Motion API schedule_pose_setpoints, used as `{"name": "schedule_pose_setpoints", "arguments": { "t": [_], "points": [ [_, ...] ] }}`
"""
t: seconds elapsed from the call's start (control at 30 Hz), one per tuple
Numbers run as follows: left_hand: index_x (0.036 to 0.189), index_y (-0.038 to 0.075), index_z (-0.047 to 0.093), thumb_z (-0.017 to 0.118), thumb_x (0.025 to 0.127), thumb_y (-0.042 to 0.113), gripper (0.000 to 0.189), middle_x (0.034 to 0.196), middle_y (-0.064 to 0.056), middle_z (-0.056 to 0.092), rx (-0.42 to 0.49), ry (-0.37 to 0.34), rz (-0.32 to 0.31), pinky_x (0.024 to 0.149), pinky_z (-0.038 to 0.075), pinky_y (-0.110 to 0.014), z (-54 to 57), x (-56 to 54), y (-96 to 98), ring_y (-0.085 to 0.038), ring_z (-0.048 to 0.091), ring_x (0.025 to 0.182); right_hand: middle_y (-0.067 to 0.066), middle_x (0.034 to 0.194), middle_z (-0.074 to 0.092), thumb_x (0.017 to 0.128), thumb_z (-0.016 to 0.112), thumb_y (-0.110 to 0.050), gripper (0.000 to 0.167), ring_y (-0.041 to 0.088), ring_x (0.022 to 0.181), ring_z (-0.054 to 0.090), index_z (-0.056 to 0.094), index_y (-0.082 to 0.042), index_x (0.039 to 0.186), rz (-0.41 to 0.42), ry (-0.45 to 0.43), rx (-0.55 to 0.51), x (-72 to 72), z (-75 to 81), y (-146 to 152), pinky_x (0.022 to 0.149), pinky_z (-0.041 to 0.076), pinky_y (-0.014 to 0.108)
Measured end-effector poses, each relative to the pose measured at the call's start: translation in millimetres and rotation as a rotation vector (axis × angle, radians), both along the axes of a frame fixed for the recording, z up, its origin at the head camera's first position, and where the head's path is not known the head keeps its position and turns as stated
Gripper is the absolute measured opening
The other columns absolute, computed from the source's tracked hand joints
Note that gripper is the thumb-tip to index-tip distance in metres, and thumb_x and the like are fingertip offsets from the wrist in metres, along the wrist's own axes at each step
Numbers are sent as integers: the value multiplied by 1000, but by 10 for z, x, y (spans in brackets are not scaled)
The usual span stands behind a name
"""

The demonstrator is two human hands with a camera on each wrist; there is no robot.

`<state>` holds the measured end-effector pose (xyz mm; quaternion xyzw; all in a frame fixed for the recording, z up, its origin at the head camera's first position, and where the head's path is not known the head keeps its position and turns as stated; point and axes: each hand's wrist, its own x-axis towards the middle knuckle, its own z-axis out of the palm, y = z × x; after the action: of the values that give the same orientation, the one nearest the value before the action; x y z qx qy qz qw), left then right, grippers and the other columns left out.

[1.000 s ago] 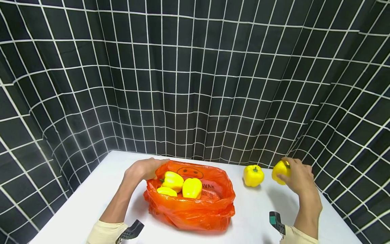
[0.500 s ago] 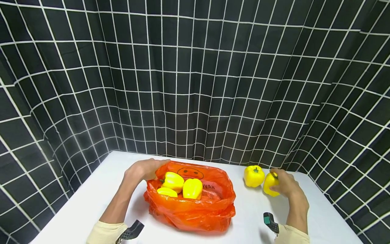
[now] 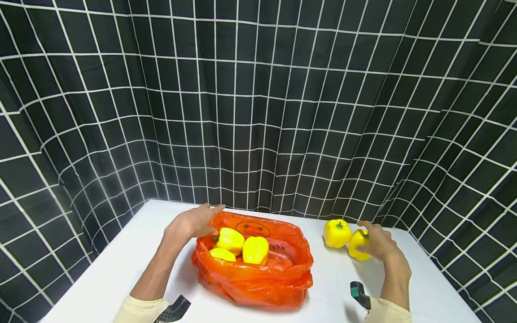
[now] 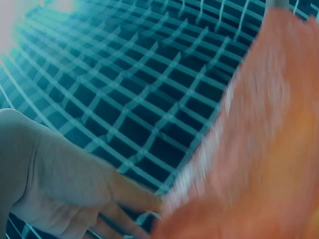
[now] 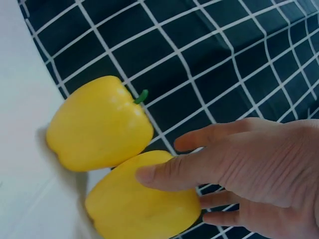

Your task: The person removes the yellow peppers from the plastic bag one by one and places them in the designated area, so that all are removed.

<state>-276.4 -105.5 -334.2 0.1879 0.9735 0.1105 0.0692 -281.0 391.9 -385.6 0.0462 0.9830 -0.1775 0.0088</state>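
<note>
An orange-red plastic bag (image 3: 254,282) stands on the white table with its mouth wide, and several yellow bell peppers (image 3: 255,250) lie inside. My left hand (image 3: 193,222) is at the bag's left rim, fingers spread and thumb apart from them; in the left wrist view the bag is blurred beside the left hand (image 4: 70,184). On the right, two yellow bell peppers rest on the table: a left one (image 3: 337,233) and a right one (image 5: 144,204). My right hand (image 3: 379,242) is beside the right one, thumb over it and fingers loosely spread. Whether the thumb touches is unclear.
The white table (image 3: 331,287) ends at the back against a dark curtain (image 3: 258,112) with white grid lines, which also runs along both sides. Dark wrist devices (image 3: 174,309) sit at both cream cuffs.
My right hand brought the right pepper leftward and down beside the other pepper, then loosened its fingers. My left hand has let go of the bag's rim and spread its fingers.
</note>
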Motion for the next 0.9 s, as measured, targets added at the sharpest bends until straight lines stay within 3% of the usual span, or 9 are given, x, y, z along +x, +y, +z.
{"name": "schedule_pose_setpoints", "arguments": {
  "t": [0.1, 0.23, 0.33, 0.47, 0.57, 0.67, 0.77, 0.83, 0.9],
  "points": [
    [156, 11, 48, 74, 97, 34, 68, 155, -23, 53, 81, 42, -96, 117, 46, -59, 74, 156, 129, -40, 53, 144, 43, 148, 35, 86, 83, -17, 82, 68, 131, 35, 38, 0, 153, 3, 7, 10, 27, 99, -43, 102, 37, 84],
    [150, 16, 57, 73, 95, 49, 66, 147, -5, 64, 83, -65, -266, 118, 47, -49, 85, 378, 347, -23, 59, 137, 42, 148, 42, 92, 78, -18, 69, 64, 133, 41, 45, 5, 148, 94, 73, 20, 118, 312, -240, 103, 41, 79],
    [138, 19, 68, 76, 94, 43, 51, 120, 7, 74, -30, -72, -385, 105, 53, -33, 26, 487, 465, -10, 64, 113, 32, 138, 61, 95, 75, -24, 54, 54, 127, 57, 59, 5, 138, 301, 136, -16, 273, 499, -572, 101, 51, 69],
    [99, 18, 75, 76, 95, 18, 5, 77, 11, 59, -99, 83, -463, 75, 48, -20, -74, 580, 498, -6, 51, 77, 8, 132, 72, 92, 79, -36, 49, 33, 123, 66, 68, -10, 132, 678, 43, -91, 506, 662, -1188, 100, 57, 57],
    [80, 17, 66, 76, 91, 6, 18, 65, 10, 46, -64, 179, -459, 61, 38, -18, -125, 654, 486, -6, 41, 63, -4, 131, 72, 87, 85, -31, 50, 18, 121, 68, 69, -19, 133, 829, -100, -63, 620, 679, -1610, 101, 59, 44],
    [79, 17, 65, 81, 87, 6, 21, 63, 12, 45, -36, 256, -460, 56, 36, -15, -174, 744, 511, -4, 39, 58, -12, 108, 74, 86, 85, -13, 33, 6, 98, 68, 75, -21, 116, 846, -153, 33, 681, 646, -1861, 87, 61, 29],
    [80, 21, 65, 90, 80, 15, 25, 65, 15, 48, -33, 327, -479, 55, 36, -13, -248, 857, 559, -1, 41, 59, -13, 81, 62, 83, 81, 4, 26, 3, 75, 56, 72, -19, 90, 807, -194, 79, 726, 599, -1949, 67, 51, 20],
    [82, 24, 66, 93, 76, 20, 28, 65, 16, 49, -38, 330, -508, 56, 36, -11, -281, 932, 584, -1, 41, 59, -10, 73, 54, 81, 81, 7, 31, 6, 69, 50, 65, -19, 81, 765, -248, 83, 754, 575, -1965, 61, 45, 20],
    [89, 27, 70, 94, 75, 27, 28, 68, 18, 53, -53, 281, -553, 57, 38, -10, -272, 991, 584, 1, 44, 61, -9, 73, 54, 78, 87, 3, 34, 7, 70, 50, 63, -21, 80, 732, -294, 98, 775, 557, -1983, 63, 45, 21]
  ]
}}
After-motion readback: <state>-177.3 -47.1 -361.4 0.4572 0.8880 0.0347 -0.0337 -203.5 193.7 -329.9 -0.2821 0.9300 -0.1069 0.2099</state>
